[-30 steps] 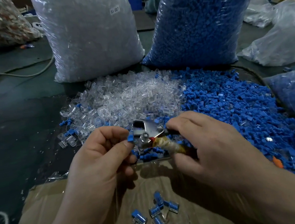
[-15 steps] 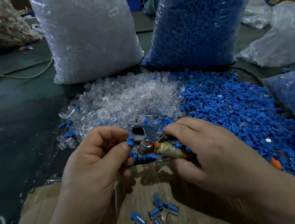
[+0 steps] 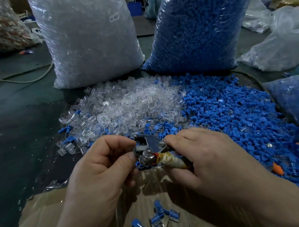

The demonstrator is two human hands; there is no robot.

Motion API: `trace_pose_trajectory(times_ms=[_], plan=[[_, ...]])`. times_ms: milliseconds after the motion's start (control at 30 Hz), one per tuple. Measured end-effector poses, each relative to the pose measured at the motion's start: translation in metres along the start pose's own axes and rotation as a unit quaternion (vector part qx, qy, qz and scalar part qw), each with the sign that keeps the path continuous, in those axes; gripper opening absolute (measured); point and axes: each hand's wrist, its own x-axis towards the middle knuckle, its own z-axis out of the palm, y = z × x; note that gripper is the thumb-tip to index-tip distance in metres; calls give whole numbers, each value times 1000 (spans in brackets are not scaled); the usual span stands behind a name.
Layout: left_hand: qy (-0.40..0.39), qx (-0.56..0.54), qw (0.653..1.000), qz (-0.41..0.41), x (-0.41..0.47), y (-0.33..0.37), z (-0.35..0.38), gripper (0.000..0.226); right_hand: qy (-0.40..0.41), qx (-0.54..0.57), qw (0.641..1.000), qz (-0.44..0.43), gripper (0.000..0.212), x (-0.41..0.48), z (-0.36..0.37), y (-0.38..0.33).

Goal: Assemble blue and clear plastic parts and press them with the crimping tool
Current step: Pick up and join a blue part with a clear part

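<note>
Two bare hands meet at the middle of the view over a small metal crimping tool [image 3: 151, 147]. The right hand [image 3: 211, 160] has its fingers curled tightly round the tool's tape-wrapped handle [image 3: 172, 161]. The left hand [image 3: 99, 171] has thumb and forefinger drawn together in a close pinch on the left edge of the tool's metal head. Half a second ago a small blue part showed at the tip of the left thumb, just beside the head. Now no blue shows there, and the thumb sits hard against the metal. The part has probably gone into the tool's mouth, though the fingers hide it and this cannot be confirmed. If it has, the piece is ready for the squeeze. Beyond the hands lie a heap of loose clear parts [image 3: 126, 106] on the left and a wider heap of loose blue parts [image 3: 234, 115] on the right, the two touching and mingling where they meet. Behind them stand a tall bag of clear parts [image 3: 89, 42] and a tall bag of blue parts [image 3: 197, 29]. Below the hands, on a sheet of cardboard [image 3: 46, 220], lies a small cluster of finished blue-and-clear pieces [image 3: 158, 218].
</note>
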Motion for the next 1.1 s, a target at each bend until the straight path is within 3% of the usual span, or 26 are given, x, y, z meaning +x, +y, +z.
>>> trace_pose_trajectory(times_ms=[300, 433, 600, 733, 867, 1000, 1100], plan=[[36, 78, 996, 9, 0, 0, 0, 27, 0, 10, 1000, 20, 45, -3, -1, 2], [34, 64, 995, -66, 2, 4, -3, 33, 21, -79, 994, 67, 59, 3, 3, 14], [-26, 46, 986, -157, -6, 8, 12, 33, -37, -111, 988, 96, 70, 15, 6, 20], [0, 46, 988, -147, -6, 5, 14, 29, -57, -93, 988, 110, 69, 15, 7, 21], [5, 54, 990, -132, -10, 3, 19, 28, 44, -47, 996, 59, 50, 6, 9, 2], [0, 124, 991, -51, -17, 5, 22, 25, 74, -5, 996, -53, 31, 2, 15, -16], [-14, 156, 988, 5, -21, 12, 24, 15, 90, 12, 995, -51, 28, 0, 14, -13]])
